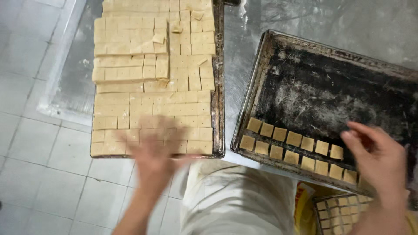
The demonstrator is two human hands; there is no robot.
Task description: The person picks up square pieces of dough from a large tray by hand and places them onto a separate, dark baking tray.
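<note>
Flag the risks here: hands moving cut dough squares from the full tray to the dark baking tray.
1. The left hand is motion-blurred over the cut dough sheet; a fast grab could smear or shift neighbouring squares.
2. The full tray overhangs the table edge above the floor; a push might tip it.
3. The right hand works near the placed squares and could knock the rows askew.

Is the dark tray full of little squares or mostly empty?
Mostly empty. The dark tray holds only two rows of dough squares along its near edge; the rest is bare, floury metal.
</note>
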